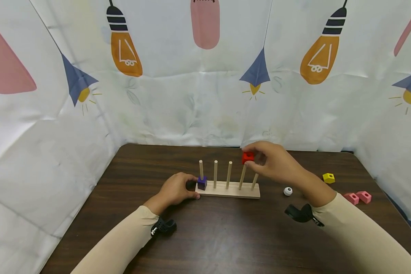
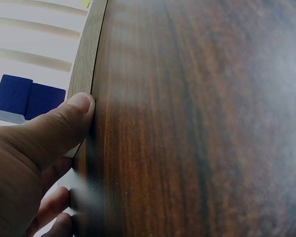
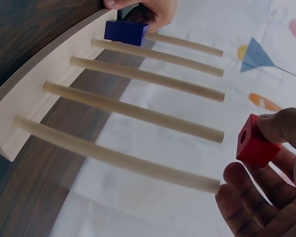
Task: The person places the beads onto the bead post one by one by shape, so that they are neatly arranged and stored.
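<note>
My left hand (image 1: 175, 189) grips the left end of a wooden peg stand (image 1: 233, 193), its thumb (image 2: 71, 116) on the stand's front edge. Several upright pegs rise from the base. On the leftmost peg sits a purple block (image 1: 202, 183), low against the base. My right hand (image 1: 272, 161) pinches a red block (image 1: 248, 157) with a hole through it. In the head view that block appears at the top of the fourth peg from the left. The right wrist view shows the red block (image 3: 257, 141) beyond the peg tips, apart from them, its hole facing the pegs.
Right of the stand, a small white bead-like piece (image 1: 288, 191) lies on the brown table (image 1: 209, 232). A yellow block (image 1: 328, 178) and two pink blocks (image 1: 364, 196) lie farther right, one partly behind my right forearm. A printed curtain (image 1: 198, 110) hangs behind the table.
</note>
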Motion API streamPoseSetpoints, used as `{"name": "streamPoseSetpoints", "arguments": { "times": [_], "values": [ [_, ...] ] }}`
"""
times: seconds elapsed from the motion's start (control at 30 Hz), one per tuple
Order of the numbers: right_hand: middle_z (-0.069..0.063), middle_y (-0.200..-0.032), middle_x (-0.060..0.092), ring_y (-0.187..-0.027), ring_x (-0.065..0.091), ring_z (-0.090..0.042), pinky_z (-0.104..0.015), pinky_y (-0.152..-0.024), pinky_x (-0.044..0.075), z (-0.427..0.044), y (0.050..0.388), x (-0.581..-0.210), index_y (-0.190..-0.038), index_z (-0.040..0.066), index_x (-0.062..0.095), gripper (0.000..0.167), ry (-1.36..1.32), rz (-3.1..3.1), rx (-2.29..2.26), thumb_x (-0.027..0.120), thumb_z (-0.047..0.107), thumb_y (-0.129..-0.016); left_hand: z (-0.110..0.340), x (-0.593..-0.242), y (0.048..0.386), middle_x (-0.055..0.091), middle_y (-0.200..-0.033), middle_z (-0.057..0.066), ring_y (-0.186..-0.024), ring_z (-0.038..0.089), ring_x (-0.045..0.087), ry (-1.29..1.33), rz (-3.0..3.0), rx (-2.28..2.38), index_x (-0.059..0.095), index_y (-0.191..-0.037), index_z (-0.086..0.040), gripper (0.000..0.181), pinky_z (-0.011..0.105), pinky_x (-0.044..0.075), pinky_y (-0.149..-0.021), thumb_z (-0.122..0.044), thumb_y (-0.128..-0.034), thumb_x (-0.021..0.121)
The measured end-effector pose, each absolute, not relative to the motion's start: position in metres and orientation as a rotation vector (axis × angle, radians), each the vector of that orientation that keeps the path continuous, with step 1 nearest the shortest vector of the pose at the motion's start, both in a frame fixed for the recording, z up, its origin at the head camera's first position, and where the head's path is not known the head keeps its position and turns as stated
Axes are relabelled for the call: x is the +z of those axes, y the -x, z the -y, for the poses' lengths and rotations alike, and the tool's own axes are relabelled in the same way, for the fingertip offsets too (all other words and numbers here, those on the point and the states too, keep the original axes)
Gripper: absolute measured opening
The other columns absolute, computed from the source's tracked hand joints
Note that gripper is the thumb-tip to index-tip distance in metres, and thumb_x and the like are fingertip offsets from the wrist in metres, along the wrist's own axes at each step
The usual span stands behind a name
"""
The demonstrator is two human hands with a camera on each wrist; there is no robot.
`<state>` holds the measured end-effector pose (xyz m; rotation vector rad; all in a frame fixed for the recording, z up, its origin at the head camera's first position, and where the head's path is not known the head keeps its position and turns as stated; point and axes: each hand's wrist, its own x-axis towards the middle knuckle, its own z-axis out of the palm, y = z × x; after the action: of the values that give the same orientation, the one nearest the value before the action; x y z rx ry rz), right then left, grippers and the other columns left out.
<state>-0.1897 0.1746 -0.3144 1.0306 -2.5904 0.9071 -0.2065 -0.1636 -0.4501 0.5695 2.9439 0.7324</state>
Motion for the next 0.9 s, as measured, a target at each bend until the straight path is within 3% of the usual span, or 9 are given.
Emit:
{"name": "streamPoseSetpoints", "arguments": {
  "times": [0.3,0.9],
  "values": [
    [0.001,-0.112,0.069,-0.086,0.065,-0.009,-0.036,-0.076,0.056,-0.157,0.193,-0.314,-0.125,0.007,0.069,0.037,-1.022,2.656,0.949,0.08,0.009,-0.09,0.163,-0.449,0.207,0.072,-0.12,-0.001,-0.12,0.029,0.062,-0.576,-2.939,0.735,0.076,-0.121,-0.018,0.055,0.05,0.048,-0.101,-0.041,-0.0741,0.093],
    [0.003,-0.116,0.068,-0.093,0.065,-0.012,-0.037,-0.082,0.055,-0.128,0.199,-0.317,-0.128,0.01,0.068,0.036,-1.006,2.723,0.977,0.078,0.017,-0.093,0.163,-0.448,0.207,0.072,-0.12,0.0,-0.12,0.029,0.062,-0.58,-2.932,0.749,0.076,-0.121,-0.017,0.056,0.05,0.048,-0.101,-0.041,-0.074,0.093]
  ]
}}
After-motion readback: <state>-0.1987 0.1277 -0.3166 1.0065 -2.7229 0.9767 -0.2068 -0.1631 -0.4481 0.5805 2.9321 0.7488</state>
